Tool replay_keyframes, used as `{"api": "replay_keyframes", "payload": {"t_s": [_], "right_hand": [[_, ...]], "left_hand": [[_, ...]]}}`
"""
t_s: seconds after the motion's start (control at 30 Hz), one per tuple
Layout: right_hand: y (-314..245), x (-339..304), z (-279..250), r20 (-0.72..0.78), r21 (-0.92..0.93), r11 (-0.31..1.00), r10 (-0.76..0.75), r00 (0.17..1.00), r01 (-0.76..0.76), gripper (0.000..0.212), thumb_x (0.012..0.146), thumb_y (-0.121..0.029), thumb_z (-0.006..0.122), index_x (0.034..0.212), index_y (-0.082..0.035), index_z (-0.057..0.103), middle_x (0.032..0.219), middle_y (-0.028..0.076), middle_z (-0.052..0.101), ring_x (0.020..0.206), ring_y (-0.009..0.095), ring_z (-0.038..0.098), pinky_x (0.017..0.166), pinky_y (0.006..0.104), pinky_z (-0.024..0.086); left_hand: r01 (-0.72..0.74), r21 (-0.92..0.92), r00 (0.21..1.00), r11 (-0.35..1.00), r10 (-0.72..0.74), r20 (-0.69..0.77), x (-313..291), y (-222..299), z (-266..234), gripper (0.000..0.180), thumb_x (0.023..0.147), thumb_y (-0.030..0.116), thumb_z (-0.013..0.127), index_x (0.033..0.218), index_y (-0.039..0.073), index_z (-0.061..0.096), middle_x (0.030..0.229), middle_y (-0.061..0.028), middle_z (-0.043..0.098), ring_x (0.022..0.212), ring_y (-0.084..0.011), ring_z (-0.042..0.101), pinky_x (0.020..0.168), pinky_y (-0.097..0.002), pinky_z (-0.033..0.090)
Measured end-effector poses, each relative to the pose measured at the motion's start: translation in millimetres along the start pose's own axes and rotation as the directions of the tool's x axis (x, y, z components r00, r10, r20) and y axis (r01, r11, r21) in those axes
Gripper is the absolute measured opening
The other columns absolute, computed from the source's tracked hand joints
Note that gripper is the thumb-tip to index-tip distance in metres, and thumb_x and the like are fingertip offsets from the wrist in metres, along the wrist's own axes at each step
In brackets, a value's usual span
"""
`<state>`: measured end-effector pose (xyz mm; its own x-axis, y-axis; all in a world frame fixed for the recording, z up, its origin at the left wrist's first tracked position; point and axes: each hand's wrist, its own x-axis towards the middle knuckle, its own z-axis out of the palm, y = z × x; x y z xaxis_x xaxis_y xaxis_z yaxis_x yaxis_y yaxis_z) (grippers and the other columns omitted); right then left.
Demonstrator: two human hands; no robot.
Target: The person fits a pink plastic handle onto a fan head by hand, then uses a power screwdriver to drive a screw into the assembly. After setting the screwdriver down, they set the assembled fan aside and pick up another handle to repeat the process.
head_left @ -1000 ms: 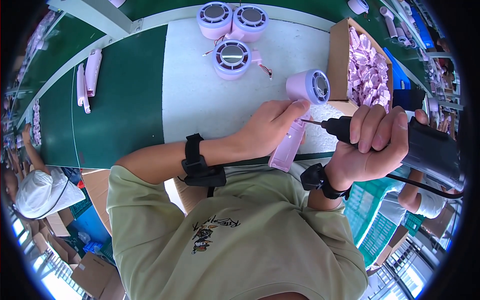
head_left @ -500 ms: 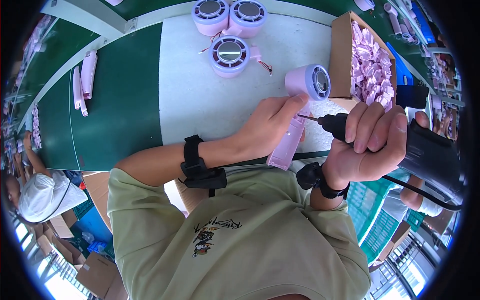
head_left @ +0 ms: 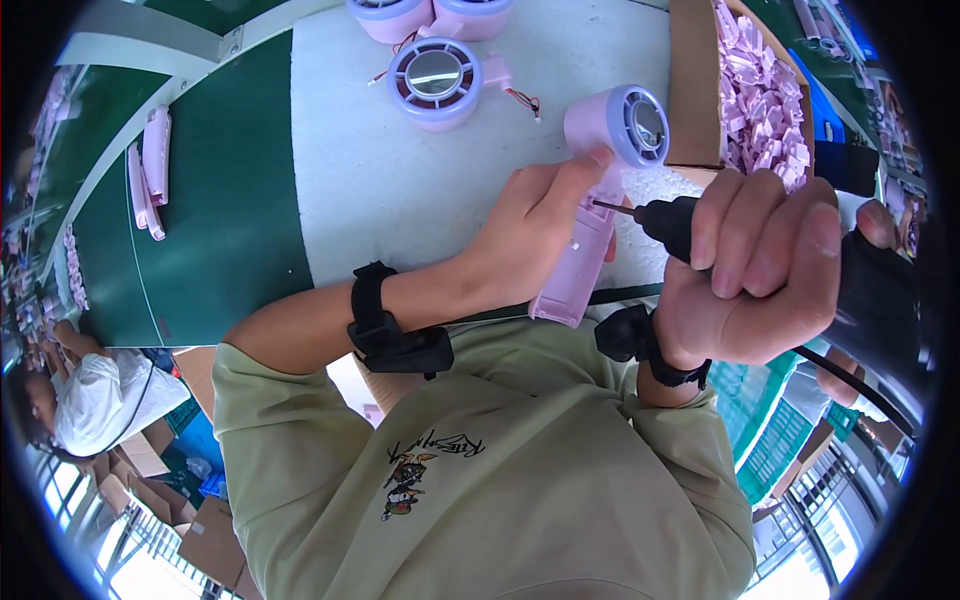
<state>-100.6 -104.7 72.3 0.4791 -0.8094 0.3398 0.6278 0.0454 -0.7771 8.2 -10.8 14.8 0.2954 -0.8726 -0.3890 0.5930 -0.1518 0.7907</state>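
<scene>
A pink handheld fan (head_left: pixel 573 270) with a lilac-rimmed round head is tilted over the near edge of the white mat. My left hand (head_left: pixel 535 215) is closed around its neck, thumb just below the head. The handle's inner side faces up, showing a hollow channel. In my right hand (head_left: pixel 755 265) is a black electric screwdriver (head_left: pixel 670 228), held level from the right. Its thin bit reaches the upper part of the handle, near my left thumb; whether a screw sits at the tip is too small to tell.
Several more fan heads, one with a loose wired connector (head_left: pixel 435 85), stand on the white mat (head_left: pixel 350 180). At right is a cardboard box (head_left: pixel 695 90) of small pink parts. Pink handle shells (head_left: pixel 155 160) lie on the green tabletop at left. A person (head_left: pixel 105 395) works at far left.
The view has shifted slightly, so the mat's things sit higher and further left. My left hand still grips the fan, and the screwdriver bit stays at the handle.
</scene>
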Motion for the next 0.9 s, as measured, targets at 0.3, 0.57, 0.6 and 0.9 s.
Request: {"api": "replay_keyframes", "payload": {"t_s": [0.3, 0.57, 0.6, 0.9], "right_hand": [[-57, 27, -4, -0.016, 0.070, 0.961, -0.266, 0.964, 0.267, 0.025, 0.096, -0.012, 0.048, 0.119, -0.004, 0.044, 0.060, -0.003, 0.032, 0.043, 0.005, 0.028, 0.039, 0.0218, 0.030], [-103, 12, -87, -0.246, -0.328, 0.926, -0.277, 0.929, 0.189, 0.032, 0.094, -0.010, 0.054, 0.123, 0.000, 0.044, 0.061, -0.002, 0.036, 0.045, 0.005, 0.032, 0.042, 0.0226, 0.030], [-107, 12, -95, -0.298, -0.378, 0.912, -0.281, 0.912, 0.158, 0.033, 0.094, -0.009, 0.055, 0.123, 0.001, 0.045, 0.061, -0.002, 0.037, 0.046, 0.005, 0.034, 0.042, 0.0226, 0.030], [-134, 26, -138, -0.301, -0.613, 0.786, -0.329, 0.895, 0.082, 0.037, 0.094, -0.012, 0.062, 0.124, 0.002, 0.048, 0.068, 0.000, 0.049, 0.055, 0.006, 0.046, 0.053, 0.0215, 0.038]], "left_hand": [[-0.049, 0.168, 0.994, 0.985, 0.033, 0.100, 2, 12, 6, 0.054, 0.104, 0.042, 0.037, 0.103, -0.003, 0.066, 0.083, -0.0062, 0.066, 0.071, -0.0129, 0.062, 0.064, -0.0282, 0.048], [0.011, 0.348, 1.000, 0.937, -0.016, 0.011, 52, 110, 7, 0.048, 0.100, 0.045, 0.043, 0.120, 0.002, 0.056, 0.100, -0.0107, 0.069, 0.081, -0.0150, 0.066, 0.069, -0.0286, 0.053], [-0.006, 0.372, 1.000, 0.928, -0.006, 0.030, 76, 125, 0, 0.049, 0.100, 0.045, 0.044, 0.122, 0.002, 0.054, 0.102, -0.0109, 0.069, 0.082, -0.0159, 0.066, 0.070, -0.0298, 0.054], [0.080, 0.787, 0.892, 0.612, 0.308, -0.331, 216, 173, -46, 0.061, 0.095, 0.051, 0.048, 0.123, -0.003, 0.054, 0.096, -0.0142, 0.068, 0.082, -0.0229, 0.066, 0.073, -0.0335, 0.053]]}}
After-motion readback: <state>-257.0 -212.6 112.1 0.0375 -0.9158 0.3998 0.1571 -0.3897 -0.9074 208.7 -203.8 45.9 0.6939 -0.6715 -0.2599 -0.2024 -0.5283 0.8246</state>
